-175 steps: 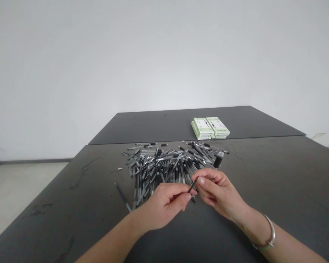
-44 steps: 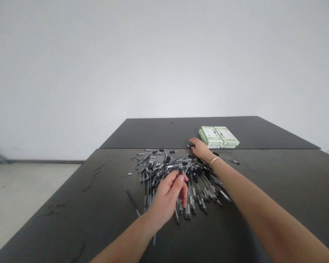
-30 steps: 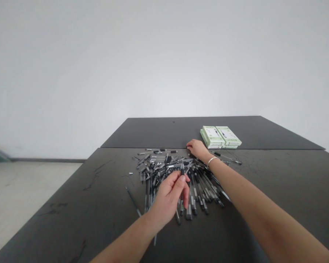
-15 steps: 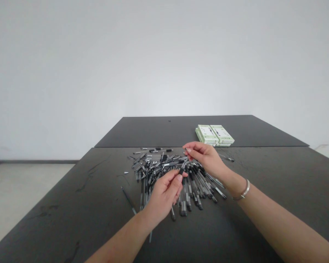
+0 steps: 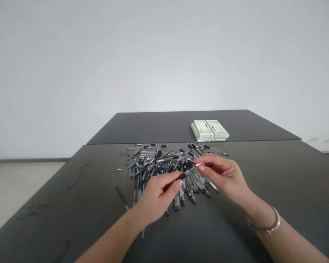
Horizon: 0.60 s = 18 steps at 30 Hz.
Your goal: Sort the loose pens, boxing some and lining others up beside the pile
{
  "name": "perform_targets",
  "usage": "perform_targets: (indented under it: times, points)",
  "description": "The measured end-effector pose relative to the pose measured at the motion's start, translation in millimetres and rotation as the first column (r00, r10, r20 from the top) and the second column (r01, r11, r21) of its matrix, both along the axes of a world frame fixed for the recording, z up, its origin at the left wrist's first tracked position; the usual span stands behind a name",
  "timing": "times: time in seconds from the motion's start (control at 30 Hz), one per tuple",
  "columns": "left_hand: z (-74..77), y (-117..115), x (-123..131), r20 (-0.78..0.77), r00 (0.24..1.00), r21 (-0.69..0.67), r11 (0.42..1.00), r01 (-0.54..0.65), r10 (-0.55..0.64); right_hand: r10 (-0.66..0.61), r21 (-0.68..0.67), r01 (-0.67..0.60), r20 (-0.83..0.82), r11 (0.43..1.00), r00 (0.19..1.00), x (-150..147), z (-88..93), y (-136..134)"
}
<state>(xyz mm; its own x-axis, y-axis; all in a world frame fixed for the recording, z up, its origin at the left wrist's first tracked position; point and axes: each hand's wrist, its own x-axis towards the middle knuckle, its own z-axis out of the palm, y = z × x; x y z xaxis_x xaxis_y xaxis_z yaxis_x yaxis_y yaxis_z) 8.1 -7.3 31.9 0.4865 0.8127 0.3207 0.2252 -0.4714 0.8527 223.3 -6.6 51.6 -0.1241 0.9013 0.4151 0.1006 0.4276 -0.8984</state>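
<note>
My left hand [image 5: 159, 195] pinches a pen [image 5: 184, 175] by its black grip, the front end pointing right and slightly up. My right hand [image 5: 227, 179] is closed at the fingertips on a small silvery pen tip [image 5: 199, 164], held just beyond the pen's front end. Whether the two pieces touch I cannot tell. Below and behind both hands spreads a pile of pens and pen parts [image 5: 153, 164], many clear with black grips or caps. My left palm hides the rear of the held pen.
Pale green and white boxes [image 5: 210, 130] are stacked on the far part of the dark table [image 5: 57, 204]. A lone pen [image 5: 121, 196] lies left of the pile, and a small silvery piece [image 5: 119, 169] sits near it. A seam crosses the table behind the pile.
My right hand has come down and to the right, now beside the front end of the pen. The pen in my left hand has swung from pointing upward to pointing more rightward.
</note>
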Motion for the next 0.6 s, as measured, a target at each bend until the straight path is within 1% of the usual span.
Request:
perform_targets:
  times: [0.2,0.37,0.6]
  points:
    - [-0.6,0.4,-0.3,-0.054,0.998,0.088,0.996,-0.015,0.02,0.029,0.096,-0.041,0.123,0.995,0.992,3.2,1.8,-1.3]
    - [0.9,-0.1,0.3,-0.077,0.997,0.077,0.997,-0.004,0.01,0.044,0.108,-0.066,0.192,0.992,0.98,3.5,3.8,-2.6]
    - [-1.4,0.3,-0.7,-0.079,0.996,0.099,0.995,-0.027,0.035,0.015,0.116,-0.035,0.17,0.993,0.985,5.2,7.7,-4.2]
